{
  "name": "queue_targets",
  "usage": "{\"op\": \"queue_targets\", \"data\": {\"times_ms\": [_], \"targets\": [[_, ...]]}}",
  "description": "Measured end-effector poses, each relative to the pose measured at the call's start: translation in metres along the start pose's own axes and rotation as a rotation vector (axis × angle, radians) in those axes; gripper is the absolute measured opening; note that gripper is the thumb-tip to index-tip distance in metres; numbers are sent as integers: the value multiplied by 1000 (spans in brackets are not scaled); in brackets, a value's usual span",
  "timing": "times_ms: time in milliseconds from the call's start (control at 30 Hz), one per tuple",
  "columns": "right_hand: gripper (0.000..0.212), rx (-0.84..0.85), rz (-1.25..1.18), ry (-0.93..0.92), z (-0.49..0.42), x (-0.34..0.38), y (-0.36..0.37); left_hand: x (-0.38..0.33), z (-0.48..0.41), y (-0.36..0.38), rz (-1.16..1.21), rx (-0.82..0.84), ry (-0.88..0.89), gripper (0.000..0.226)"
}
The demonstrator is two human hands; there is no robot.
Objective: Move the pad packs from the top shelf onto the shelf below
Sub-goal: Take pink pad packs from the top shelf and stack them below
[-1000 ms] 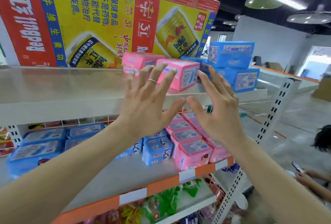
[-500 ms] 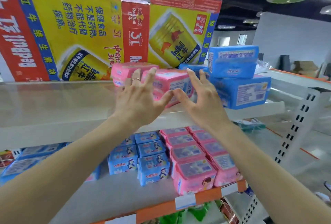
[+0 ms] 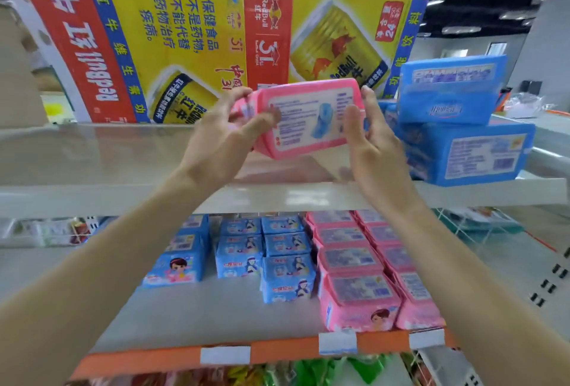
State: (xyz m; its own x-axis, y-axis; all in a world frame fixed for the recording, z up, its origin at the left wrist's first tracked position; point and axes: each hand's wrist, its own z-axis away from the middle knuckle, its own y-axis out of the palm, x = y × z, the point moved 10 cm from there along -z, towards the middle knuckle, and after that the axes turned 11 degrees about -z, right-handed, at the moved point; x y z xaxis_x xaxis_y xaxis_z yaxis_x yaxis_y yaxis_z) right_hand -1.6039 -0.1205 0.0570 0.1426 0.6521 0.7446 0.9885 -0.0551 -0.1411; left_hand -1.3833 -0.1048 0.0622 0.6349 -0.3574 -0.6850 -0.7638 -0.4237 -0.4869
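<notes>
Above top shelf (image 3: 123, 197), both hands grip pink pack (image 3: 308, 117).

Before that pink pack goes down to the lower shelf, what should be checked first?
1. Grip: left hand and right hand hold the pink pack by its ends: ok.
2. Pack lifted off the top shelf: ok.
3. Pack out past that shelf's front edge: not ok, it hangs above the shelf.
4. Room on the lower shelf: ok, bare patch in front of its blue packs.
5. Second pack hidden behind the left hand: cannot tell.
</notes>
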Motion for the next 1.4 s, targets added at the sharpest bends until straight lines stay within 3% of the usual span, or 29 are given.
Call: {"op": "queue_targets", "data": {"times_ms": [133,200,300,367,533,633,767,867,967,1000,1100,1233,1400], "targets": [[47,13,-374,125,18,15,17,-12,42,-46,127,-54,100,50],[52,61,-513,184,36,23,34,-10,67,-64,138,-45,117,46],[53,164,-653,212,67,27,59,4,106,-85,173,-69,107,76],[47,212,-669,209,89,22,74,17,135,-100,232,-142,89,83],[28,191,-736,176,143,-6,106,70,203,-101,360,-161,12,58],[35,216,-782,207,168,-20,134,101,230,-89,352,-65,-47,44],[50,280,-671,208,192,-39,167,163,255,-86,405,-104,-310,34],[66,316,-539,272,210,-64,189,191,264,-92,266,-192,-413,25],[57,352,-520,339,227,-86,208,207,264,-89,158,-191,-439,11],[53,374,-501,349,232,-92,214,215,264,-86,164,-174,-450,18],[54,387,-436,372,246,-106,225,242,269,-74,276,-128,-517,66],[73,432,-363,434,262,-116,250,251,269,-71,118,-59,-435,23],[55,387,-288,431,271,-124,260,261,269,-78,36,-52,-376,22]]}}
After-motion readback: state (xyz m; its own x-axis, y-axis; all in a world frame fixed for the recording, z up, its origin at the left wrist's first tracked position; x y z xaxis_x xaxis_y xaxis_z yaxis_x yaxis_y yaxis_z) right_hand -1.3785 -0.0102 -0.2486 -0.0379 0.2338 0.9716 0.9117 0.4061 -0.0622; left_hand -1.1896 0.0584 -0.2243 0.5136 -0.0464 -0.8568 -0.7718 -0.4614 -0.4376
